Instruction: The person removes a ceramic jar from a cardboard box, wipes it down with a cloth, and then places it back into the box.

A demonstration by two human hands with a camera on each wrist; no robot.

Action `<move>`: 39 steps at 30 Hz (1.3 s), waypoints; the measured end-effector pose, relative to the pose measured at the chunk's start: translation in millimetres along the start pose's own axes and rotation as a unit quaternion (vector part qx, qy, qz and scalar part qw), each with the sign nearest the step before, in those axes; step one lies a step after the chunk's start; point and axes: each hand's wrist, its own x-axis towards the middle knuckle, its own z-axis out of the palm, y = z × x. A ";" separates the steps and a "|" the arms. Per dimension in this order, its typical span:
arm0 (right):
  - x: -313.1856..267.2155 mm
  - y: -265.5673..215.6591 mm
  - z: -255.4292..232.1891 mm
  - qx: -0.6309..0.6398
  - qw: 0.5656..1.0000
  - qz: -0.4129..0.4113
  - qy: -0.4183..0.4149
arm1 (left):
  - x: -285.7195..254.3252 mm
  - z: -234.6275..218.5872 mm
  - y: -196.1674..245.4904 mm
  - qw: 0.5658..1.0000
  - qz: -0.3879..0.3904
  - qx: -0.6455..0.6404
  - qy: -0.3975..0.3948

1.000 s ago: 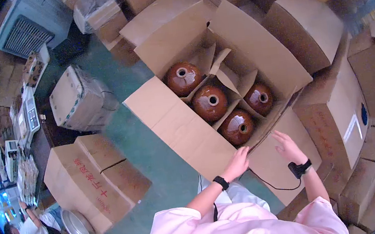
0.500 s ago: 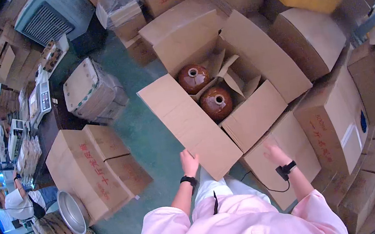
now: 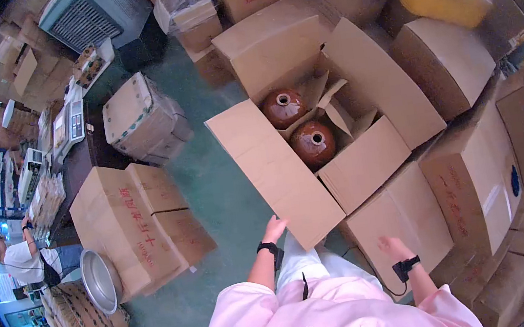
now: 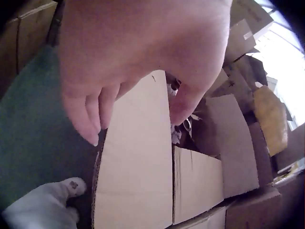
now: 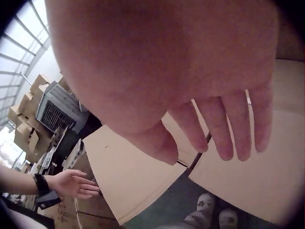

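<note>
Beside the left hand (image 3: 275,228), fingers loosely apart, lies the long flap (image 3: 276,168); box-closing looks underway, right hand (image 3: 388,245) idle, spread.

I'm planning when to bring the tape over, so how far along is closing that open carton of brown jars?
The near end flap is folded in, covering part of the carton. Two brown jars show uncovered. The left hand is open at the long side flap; the right hand hangs open, holding nothing. The other three flaps lie open.
</note>
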 end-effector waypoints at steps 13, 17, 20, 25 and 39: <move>-20.2 69.9 39.4 0.033 0.998 0.040 0.020 | -29.3 27.0 29.6 0.981 0.103 -0.167 -0.005; -25.6 65.0 36.7 0.058 0.996 0.052 0.032 | -30.1 61.8 59.3 0.963 0.237 -0.127 -0.006; -27.2 68.9 39.2 0.084 0.994 0.056 0.050 | -30.8 87.1 86.5 0.943 0.323 -0.074 -0.017; -40.7 71.7 44.4 0.132 0.983 0.094 0.087 | -30.8 114.8 139.1 0.922 0.374 0.053 -0.086; -95.2 58.9 88.2 0.258 0.923 0.252 0.133 | 78.5 197.3 192.3 0.810 0.399 0.357 -0.240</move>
